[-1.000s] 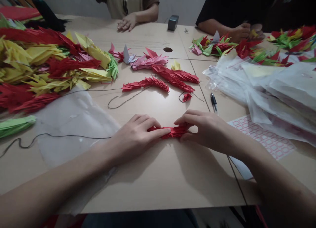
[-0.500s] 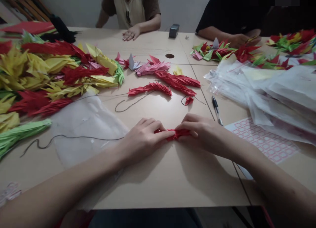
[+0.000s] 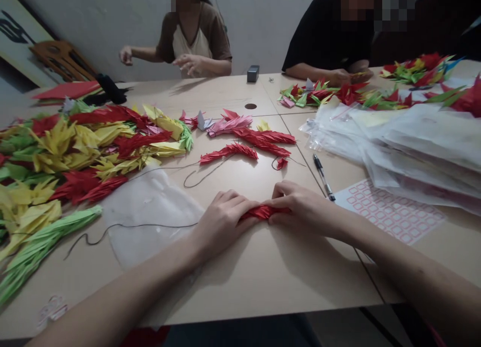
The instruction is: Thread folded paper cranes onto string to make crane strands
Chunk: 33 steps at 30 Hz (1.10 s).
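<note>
Between my two hands lies a string of red folded paper cranes [image 3: 265,212], pressed close together just above the table. My left hand [image 3: 225,214] grips its left end, and my right hand [image 3: 296,207] holds the right end, with fingers and thumbs curled round the paper. Both ends are hidden under my fingers. A dark cord [image 3: 143,226] runs left from beneath my left hand across a clear plastic bag [image 3: 150,207]. Beyond my hands rest a short red crane string [image 3: 229,151], a longer red string [image 3: 266,139] and a small red paper piece [image 3: 281,163].
Yellow, red and green crane strings [image 3: 86,146] pile up on the left. Plastic bags [image 3: 413,141], a pen [image 3: 323,177] and a red-patterned sticker sheet [image 3: 394,212] lie on the right. Two people sit across the table, near a small dark box [image 3: 253,73].
My view has tilted upward. More of the red string shows between my hands, which still grip it. The person across on the left has lifted both hands off the table.
</note>
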Tool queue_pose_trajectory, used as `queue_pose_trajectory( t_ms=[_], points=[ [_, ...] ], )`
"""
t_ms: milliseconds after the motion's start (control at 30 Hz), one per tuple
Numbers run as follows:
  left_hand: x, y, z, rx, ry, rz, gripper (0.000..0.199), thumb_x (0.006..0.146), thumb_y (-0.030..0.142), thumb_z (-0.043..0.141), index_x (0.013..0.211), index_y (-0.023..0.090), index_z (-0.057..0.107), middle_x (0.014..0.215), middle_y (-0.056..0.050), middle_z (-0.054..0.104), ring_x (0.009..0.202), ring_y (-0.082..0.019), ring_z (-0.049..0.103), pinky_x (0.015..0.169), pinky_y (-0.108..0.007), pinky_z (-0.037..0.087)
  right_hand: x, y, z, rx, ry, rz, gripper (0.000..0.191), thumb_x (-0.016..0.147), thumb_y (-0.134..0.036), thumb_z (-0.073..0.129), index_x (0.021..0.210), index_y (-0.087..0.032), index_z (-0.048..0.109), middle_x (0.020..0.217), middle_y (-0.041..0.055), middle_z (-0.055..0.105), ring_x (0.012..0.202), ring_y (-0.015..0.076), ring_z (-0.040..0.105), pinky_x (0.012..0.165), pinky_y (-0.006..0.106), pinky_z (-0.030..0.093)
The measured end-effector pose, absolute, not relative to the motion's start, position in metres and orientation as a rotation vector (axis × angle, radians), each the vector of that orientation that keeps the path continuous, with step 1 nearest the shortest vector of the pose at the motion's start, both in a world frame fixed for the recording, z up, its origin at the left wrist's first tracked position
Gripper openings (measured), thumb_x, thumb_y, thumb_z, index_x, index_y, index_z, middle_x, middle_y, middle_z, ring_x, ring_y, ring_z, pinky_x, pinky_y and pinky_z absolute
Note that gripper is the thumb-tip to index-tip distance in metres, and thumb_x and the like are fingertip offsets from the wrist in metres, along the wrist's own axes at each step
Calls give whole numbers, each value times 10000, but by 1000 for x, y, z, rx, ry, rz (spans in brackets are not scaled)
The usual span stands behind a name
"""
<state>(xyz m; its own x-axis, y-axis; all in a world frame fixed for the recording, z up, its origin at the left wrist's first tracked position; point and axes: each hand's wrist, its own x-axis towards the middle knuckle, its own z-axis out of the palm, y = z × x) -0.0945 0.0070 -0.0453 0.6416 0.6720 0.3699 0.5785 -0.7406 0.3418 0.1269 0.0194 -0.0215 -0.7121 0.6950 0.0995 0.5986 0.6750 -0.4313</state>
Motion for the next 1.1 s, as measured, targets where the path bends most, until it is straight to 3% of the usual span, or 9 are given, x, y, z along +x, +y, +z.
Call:
queue_pose_trajectory(
  t_ms=[233,367,467,667,867,1100],
  points=[
    [-111,17,-13,2550,1106,401,547,792,442,636,1247,157,530,1158,-92,632,1083,-257,544,939,-421,326,131,24,-19,-1079,-2646,554,144,851,-229,623,879,-183,756,821,72,575,720,150,533,671,277,410],
    [-122,26,-3,2496,1178,231,290,833,444,573,1019,240,664,976,-18,673,963,-225,589,908,-412,321,135,26,-17,-1113,-2680,526,174,867,-250,599,922,-192,754,821,84,581,750,174,540,685,294,416],
    [-122,30,-8,2477,1175,227,203,855,380,558,961,269,690,919,9,672,895,-190,600,888,-384,350,135,26,-17,-1141,-2678,534,172,844,-264,624,938,-181,741,866,96,597,801,198,562,725,314,430],
    [-112,26,-25,2507,1118,448,156,838,276,591,937,192,677,909,-30,650,844,-169,598,785,-316,456,130,21,-20,-1114,-2616,553,341,783,-376,689,1058,-174,693,986,119,615,895,241,577,778,351,448],
    [-108,22,-35,2566,1066,644,176,833,248,618,985,161,635,907,-40,659,825,-161,620,745,-293,501,126,21,-23,-1041,-2566,537,181,871,-270,593,959,-176,721,928,103,634,828,194,579,742,315,445],
    [-103,19,-40,2635,1019,732,110,835,259,640,869,158,616,800,-29,659,810,-172,598,742,-301,481,128,24,-30,-972,-2598,321,193,895,-239,549,895,-191,735,861,85,643,769,185,562,718,335,407]
  ],
)
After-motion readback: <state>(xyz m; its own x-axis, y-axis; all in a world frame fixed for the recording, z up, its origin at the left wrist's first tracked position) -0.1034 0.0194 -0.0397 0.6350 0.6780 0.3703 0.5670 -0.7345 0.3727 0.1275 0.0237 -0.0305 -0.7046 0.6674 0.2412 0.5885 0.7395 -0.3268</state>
